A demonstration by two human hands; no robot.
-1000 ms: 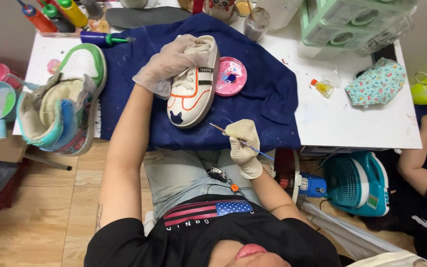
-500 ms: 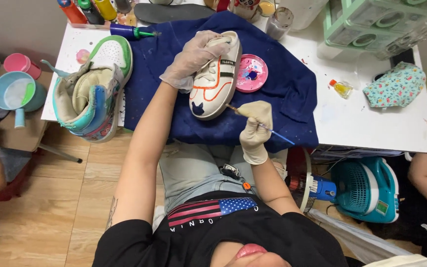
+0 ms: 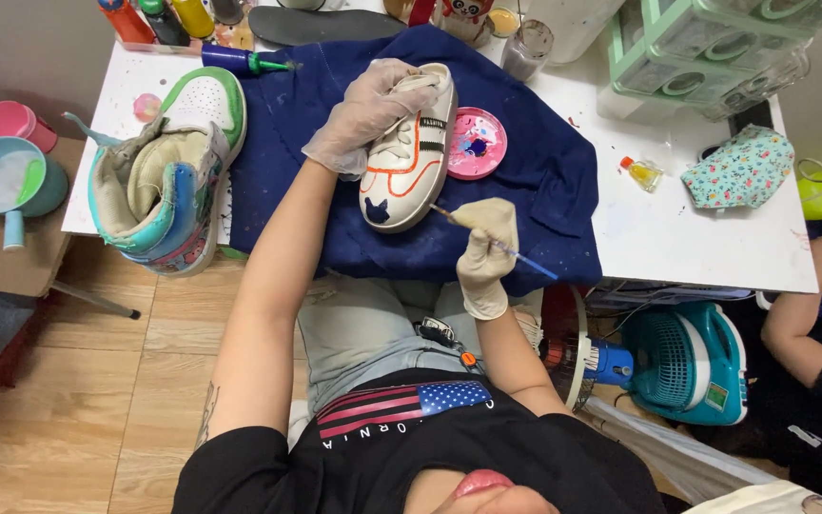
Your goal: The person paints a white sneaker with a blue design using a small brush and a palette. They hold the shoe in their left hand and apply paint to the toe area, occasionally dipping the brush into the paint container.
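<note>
**Steady brush, steady shoe**

Here we have our left gloved hand (image 3: 365, 112) closed over the laces and tongue of a white low-top sneaker with orange outlining and dark stripes (image 3: 409, 152), pinning it down on the dark blue cloth (image 3: 544, 214) spread across the white table (image 3: 677, 238). Our right gloved hand (image 3: 485, 249) pinches a thin paintbrush with a blue handle (image 3: 497, 244), its tip just beside the shoe's side edge near the toe, where a dark blue patch already sits.

To do this stroke well, we judge that the left hand should hold firm so the shoe cannot rock, while the right hand rests its heel on the cloth and moves only the fingers. Short, light strokes should keep paint inside the orange line. The round pink palette with blobs of paint (image 3: 477, 143) lies just beside the shoe, near enough to reload without shifting our grip. A green, teal and white high-top sneaker (image 3: 168, 181) stands well apart at the table's left edge.
</note>
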